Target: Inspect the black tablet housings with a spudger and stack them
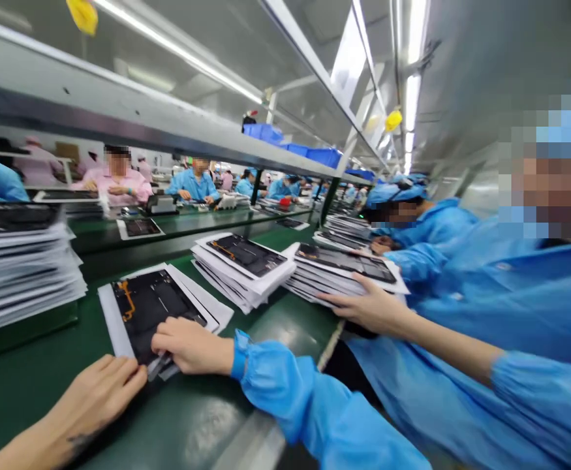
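**My left hand** (pixel 94 398): open, empty, fingers together, at 7 o'clock from the panel, just beside the white sheet's lower corner.

**Black tablet panel** (pixel 158 307): on a white sheet (pixel 111 320), on the green conveyor belt (pixel 265 333), between my hands.

**My right hand** (pixel 192 346): at the panel's 4 o'clock, fingers curled on its lower edge; over a slim grey tool (pixel 155 369), hold unclear.

**Co-worker's hand** (pixel 358 307): at 3 o'clock, on a stack of panels (pixel 344 271).

Beyond the black panel (pixel 153 313), passage is blocked by a stack of panels (pixel 241 271); to its right, room is left on the green belt (pixel 290 333) as far as a co-worker's hand (pixel 363 307); leftward, a tall white stack (pixel 21 274) obstructs.
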A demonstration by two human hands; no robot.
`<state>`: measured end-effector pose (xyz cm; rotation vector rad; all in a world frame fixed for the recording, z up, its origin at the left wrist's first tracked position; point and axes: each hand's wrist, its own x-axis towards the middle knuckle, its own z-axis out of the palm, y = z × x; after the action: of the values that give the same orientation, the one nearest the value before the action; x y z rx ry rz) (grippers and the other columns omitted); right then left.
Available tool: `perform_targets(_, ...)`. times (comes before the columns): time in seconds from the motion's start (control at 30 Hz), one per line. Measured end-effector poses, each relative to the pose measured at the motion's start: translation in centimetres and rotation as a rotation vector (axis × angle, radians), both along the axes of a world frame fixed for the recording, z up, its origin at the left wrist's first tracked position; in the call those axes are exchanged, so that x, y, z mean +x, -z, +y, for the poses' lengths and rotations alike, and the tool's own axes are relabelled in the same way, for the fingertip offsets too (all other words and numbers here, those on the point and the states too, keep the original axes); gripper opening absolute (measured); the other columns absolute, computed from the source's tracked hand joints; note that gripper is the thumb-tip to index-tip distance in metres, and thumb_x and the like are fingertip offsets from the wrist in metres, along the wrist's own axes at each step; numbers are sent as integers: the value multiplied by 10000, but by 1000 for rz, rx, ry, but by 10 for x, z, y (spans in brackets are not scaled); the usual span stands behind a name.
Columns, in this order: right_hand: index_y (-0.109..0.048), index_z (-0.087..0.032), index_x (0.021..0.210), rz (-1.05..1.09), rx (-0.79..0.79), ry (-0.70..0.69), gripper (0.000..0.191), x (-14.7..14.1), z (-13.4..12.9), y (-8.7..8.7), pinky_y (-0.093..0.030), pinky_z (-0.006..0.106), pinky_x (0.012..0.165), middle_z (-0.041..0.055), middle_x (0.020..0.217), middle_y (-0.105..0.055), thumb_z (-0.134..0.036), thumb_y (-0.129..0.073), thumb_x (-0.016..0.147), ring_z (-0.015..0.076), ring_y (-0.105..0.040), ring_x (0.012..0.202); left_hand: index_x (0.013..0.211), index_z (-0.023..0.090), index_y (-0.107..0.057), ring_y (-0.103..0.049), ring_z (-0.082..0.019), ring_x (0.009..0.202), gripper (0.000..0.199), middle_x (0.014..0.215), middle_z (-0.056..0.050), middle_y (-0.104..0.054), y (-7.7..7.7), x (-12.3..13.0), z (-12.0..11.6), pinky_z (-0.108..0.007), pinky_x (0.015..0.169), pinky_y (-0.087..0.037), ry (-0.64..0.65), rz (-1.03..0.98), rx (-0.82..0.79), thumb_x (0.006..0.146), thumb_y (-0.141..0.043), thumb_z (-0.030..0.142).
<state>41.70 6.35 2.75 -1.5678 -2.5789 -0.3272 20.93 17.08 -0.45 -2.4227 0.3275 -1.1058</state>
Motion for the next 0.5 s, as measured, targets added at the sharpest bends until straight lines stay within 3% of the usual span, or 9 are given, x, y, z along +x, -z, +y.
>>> perform_targets(0.17, -619, -247, 971, 27, 154, 13, 115, -1, 0, -2, -418, 258, 678, -34, 912, -668, -214, -665, 871, 147, -561, 823, 958, 166, -624, -602, -129, 587, 389, 772, -37, -653, 2, 8, -1, -270, 552, -419, 1, -38, -46, 982, -262, 25)
perform_targets(0.23, -640, -250, 1007, 80, 264, 134, 120, 17, 1, -20, -434, 275, 736, -14, 911, -680, -225, -651, 890, 159, -572, 855, 939, 175, -608, -581, -136, 576, 365, 774, -33, -636, 5, 9, -1, -279, 536, -407, -26, -18, -95, 965, -282, 13)
perform_targets(0.3, -639, -182, 1089, 158, 422, 378, 177, 48, -1, -48, -455, 348, 834, 72, 994, -685, -148, -544, 944, 200, -581, 941, 896, 193, -581, -550, -143, 556, 337, 759, -20, -612, 5, 9, -2, -283, 527, -401, -43, 29, -147, 945, -309, 1)
perform_targets(0.37, -615, -160, 1186, 222, 532, 593, 228, 85, -7, -76, -492, 418, 905, 115, 1167, -648, -254, -540, 992, 225, -597, 1034, 877, 203, -561, -511, -141, 538, 314, 746, -7, -589, 0, 8, -4, -275, 525, -394, -50, 78, -183, 941, -329, 2)
perform_targets(0.4, -606, -188, 1218, 242, 549, 664, 282, 100, -10, -87, -518, 431, 922, 86, 1236, -623, -350, -583, 988, 218, -614, 1059, 882, 203, -560, -499, -139, 538, 308, 750, -6, -586, -3, 7, -5, -269, 528, -390, -50, 94, -185, 945, -332, 6)
perform_targets(0.5, -623, -180, 1205, 273, 489, 720, 270, 109, -17, -95, -549, 418, 883, 89, 1170, -656, -335, -592, 986, 215, -647, 1008, 892, 194, -568, -493, -141, 562, 320, 761, -17, -581, -10, 5, -6, -268, 544, -376, -63, 118, -174, 969, -312, 19)
